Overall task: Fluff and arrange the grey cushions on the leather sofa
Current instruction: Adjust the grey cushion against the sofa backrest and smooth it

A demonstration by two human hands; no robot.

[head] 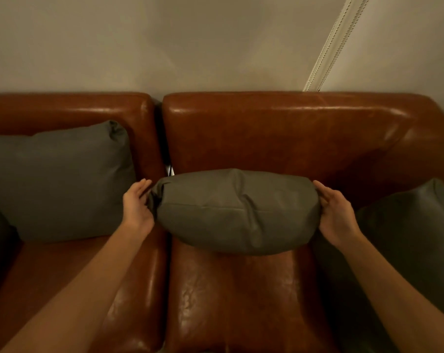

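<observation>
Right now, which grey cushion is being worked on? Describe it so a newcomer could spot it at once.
Find the brown leather sofa along the wall, then its right-hand seat. The middle cushion sits there, pressed between the left hand and the right hand. Unlike the left cushion and right cushion, it is squeezed into a bulging roll.

You're looking at a home living room: brown leather sofa [266,138] sitting against a plain beige wall [190,42], grey cushions [60,179] leaning on it, white trim strip [335,42] running up far right.
</observation>
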